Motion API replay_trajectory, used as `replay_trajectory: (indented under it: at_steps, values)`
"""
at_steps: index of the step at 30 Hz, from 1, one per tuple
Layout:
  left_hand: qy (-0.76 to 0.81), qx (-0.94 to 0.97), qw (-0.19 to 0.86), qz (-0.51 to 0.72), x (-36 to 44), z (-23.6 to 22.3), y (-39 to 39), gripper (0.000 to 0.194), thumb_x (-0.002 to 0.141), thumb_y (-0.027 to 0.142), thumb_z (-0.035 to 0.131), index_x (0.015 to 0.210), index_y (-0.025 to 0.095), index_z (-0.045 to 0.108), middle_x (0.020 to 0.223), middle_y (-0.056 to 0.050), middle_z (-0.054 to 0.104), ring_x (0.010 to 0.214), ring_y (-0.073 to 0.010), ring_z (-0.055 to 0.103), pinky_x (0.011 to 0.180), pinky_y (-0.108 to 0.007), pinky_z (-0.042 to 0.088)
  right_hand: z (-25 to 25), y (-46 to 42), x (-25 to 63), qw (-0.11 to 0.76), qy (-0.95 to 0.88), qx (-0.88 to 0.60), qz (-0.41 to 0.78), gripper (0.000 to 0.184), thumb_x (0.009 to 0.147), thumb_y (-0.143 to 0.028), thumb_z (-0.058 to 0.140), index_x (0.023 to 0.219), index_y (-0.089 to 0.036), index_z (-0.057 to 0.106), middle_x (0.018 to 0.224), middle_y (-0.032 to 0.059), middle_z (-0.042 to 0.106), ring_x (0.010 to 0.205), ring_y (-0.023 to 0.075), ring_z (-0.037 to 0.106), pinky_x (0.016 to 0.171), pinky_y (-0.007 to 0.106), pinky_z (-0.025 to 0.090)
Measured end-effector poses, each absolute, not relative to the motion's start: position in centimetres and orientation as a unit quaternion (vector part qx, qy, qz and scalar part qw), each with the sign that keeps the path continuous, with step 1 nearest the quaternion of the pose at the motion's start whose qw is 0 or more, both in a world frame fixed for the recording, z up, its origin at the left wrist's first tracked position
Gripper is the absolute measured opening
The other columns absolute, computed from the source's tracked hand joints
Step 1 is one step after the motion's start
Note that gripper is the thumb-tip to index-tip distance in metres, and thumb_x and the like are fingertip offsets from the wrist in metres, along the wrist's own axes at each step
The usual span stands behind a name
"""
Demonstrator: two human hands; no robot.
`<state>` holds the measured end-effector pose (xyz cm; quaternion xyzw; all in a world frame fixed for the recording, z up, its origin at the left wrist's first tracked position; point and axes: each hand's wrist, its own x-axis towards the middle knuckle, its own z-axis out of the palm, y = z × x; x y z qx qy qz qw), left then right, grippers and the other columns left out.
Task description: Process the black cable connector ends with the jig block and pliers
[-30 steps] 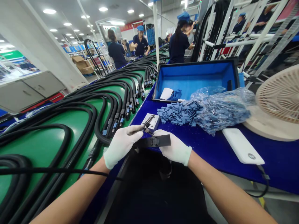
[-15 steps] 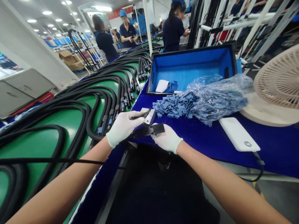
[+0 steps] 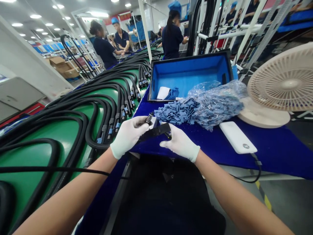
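Note:
Both my hands wear white gloves and meet at the near edge of the blue work table (image 3: 274, 147). My left hand (image 3: 127, 135) is closed on the end of a black cable connector (image 3: 156, 131) and pinches its tip near a small white block (image 3: 153, 121). My right hand (image 3: 180, 143) is closed under the connector's flat black body. A heap of small blue plastic caps (image 3: 174, 112) lies just beyond my hands, spilling from a clear plastic bag (image 3: 217, 102).
Several black cables (image 3: 97, 104) with blue-tipped plugs lie on a green conveyor belt (image 3: 36, 143) at left. An open blue bin (image 3: 190, 73), a white power bank (image 3: 237, 137) and a beige fan (image 3: 281, 81) stand on the table. Other workers stand at the far end.
My view has swung right and down. My hands have tilted the black connector upward on the right and drawn it slightly closer, away from the white block.

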<state>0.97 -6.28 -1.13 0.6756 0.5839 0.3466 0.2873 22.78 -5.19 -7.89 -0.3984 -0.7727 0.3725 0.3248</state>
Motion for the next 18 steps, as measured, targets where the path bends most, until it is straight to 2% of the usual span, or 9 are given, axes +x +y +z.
replay_trajectory:
  at_steps: [2,4,7,15,18]
  values:
    - [0.538,0.723,0.297,0.316,0.9,-0.6,-7.0,0.038,0.090,0.032,0.064,0.124,0.021,0.073,0.118,-0.005,0.075,0.109,-0.0257,0.069,0.100,-0.036,0.051,-7.5,-5.2,23.0,0.412,-0.716,-0.323,0.461,0.060,0.076,-0.021,0.076,0.133,-0.022,0.056,0.124,0.0064,0.067,0.109,0.0232,0.064,0.095,0.036,0.050]
    - [0.496,0.764,0.288,0.296,0.6,-0.3,-7.7,0.034,0.090,0.028,0.065,0.122,0.024,0.074,0.119,-0.004,0.073,0.111,-0.0245,0.067,0.101,-0.036,0.050,-7.3,-5.3,22.9,0.444,-0.686,-0.301,0.492,0.049,0.073,-0.021,0.079,0.119,-0.021,0.062,0.110,0.0035,0.069,0.099,0.0216,0.065,0.089,0.035,0.051]
    - [0.453,0.808,0.230,0.299,0.4,-0.5,-8.7,0.027,0.091,0.024,0.066,0.116,0.024,0.076,0.118,-0.005,0.070,0.112,-0.0225,0.065,0.100,-0.034,0.051,-6.9,-5.6,22.4,0.436,-0.677,-0.313,0.504,0.042,0.070,-0.022,0.082,0.107,-0.020,0.063,0.099,0.0007,0.066,0.087,0.0191,0.062,0.081,0.033,0.051]
    - [0.453,0.833,0.117,0.295,0.3,-3.5,-9.6,0.019,0.095,0.022,0.061,0.106,0.021,0.076,0.101,-0.008,0.067,0.094,-0.0216,0.065,0.084,-0.036,0.054,-7.1,-6.3,20.3,0.409,-0.606,-0.288,0.618,0.051,0.065,-0.014,0.077,0.110,-0.022,0.054,0.096,-0.0007,0.061,0.081,0.0178,0.061,0.074,0.033,0.053]
    - [0.420,0.854,0.133,0.277,-0.5,-4.5,-9.0,0.020,0.094,0.024,0.062,0.109,0.022,0.075,0.101,-0.008,0.066,0.093,-0.0218,0.064,0.082,-0.037,0.053,-7.4,-6.7,20.0,0.379,-0.587,-0.281,0.658,0.050,0.064,-0.012,0.074,0.107,-0.023,0.051,0.087,-0.0030,0.061,0.073,0.0176,0.062,0.071,0.035,0.055]
